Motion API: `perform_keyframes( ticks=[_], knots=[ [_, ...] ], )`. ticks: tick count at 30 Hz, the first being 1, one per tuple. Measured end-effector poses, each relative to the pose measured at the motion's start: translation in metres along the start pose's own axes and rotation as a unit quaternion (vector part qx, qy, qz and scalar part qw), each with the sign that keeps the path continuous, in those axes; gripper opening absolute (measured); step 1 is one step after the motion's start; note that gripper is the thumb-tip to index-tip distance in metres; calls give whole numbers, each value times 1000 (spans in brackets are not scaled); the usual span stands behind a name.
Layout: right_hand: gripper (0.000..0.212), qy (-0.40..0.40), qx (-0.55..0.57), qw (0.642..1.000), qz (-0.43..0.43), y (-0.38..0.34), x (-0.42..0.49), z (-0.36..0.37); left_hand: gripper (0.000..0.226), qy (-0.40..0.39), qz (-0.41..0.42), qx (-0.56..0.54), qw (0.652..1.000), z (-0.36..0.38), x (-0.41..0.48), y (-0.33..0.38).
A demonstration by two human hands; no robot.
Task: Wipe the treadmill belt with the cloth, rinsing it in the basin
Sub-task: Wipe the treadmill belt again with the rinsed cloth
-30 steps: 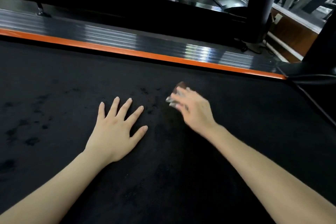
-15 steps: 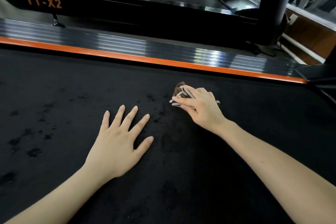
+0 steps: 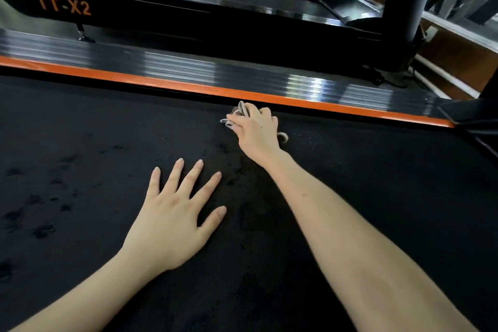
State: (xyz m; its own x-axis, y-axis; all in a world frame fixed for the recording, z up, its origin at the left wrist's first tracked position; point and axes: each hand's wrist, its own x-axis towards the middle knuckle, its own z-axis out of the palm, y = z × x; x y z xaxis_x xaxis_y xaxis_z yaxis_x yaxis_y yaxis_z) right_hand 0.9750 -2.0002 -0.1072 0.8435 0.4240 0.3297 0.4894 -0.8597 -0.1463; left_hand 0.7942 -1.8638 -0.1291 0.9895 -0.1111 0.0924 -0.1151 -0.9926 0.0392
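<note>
Cloth [image 3: 240,110]: grey, bunched in folds, with a brownish patch at its far edge. Location: under my right grip [image 3: 256,132], which clutches it against the treadmill belt [image 3: 377,197], near the orange side strip [image 3: 161,81]. Also my left grip [image 3: 172,213]: released, fingers spread flat on the belt.

Treadmill belt [image 3: 377,197]: black, finely ribbed, flat, filling most of the view; darker damp-looking blotches scattered over its left part and a smeared patch near the middle. Cloth [image 3: 240,108]: small, pale grey with a brownish part, bunched into loops and folds; lies on the belt close to its far edge, mostly covered by the right hand [image 3: 256,132] gripping it, with bits showing at the fingertips and beside the wrist.
</note>
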Motion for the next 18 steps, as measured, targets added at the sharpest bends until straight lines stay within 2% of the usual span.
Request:
perform_keyframes(
  ticks=[2, 3, 5, 7, 9, 10, 12, 15, 18],
  knots=[
    [32, 0, -26, 999, -45, 30, -1, -11, 65, 7, 1, 0, 1000, 0, -2, -2],
    [30, 14, -49, 998, -29, 56, -3, -17, 64, 10, 2, 4, 1000, 0, -2, -2],
    [29, 32, -76, 993, 78, 122, -12, -24, 63, 7, 0, 7, 1000, -1, -1, -1],
    [30, 39, -29, 973, 226, 160, -26, -30, 63, 5, -2, 7, 1000, -1, 1, 0],
    [30, 64, 0, 950, 306, 150, -20, -25, 64, -1, -4, 7, 1000, 0, 1, 2],
    [28, 67, -13, 949, 309, 131, -12, -22, 64, -1, -2, 11, 1000, 2, 1, 2],
    [27, 60, -21, 969, 238, 80, 6, -11, 64, -1, 0, 15, 1000, 2, 2, 2],
    [33, 42, -26, 996, 81, 5, 20, 13, 66, -1, -8, -5, 1000, 0, 2, 2],
    [30, 22, -11, 1000, -11, 11, 21, 7, 70, -4, -6, -15, 1000, 0, -1, 1]
  ],
)
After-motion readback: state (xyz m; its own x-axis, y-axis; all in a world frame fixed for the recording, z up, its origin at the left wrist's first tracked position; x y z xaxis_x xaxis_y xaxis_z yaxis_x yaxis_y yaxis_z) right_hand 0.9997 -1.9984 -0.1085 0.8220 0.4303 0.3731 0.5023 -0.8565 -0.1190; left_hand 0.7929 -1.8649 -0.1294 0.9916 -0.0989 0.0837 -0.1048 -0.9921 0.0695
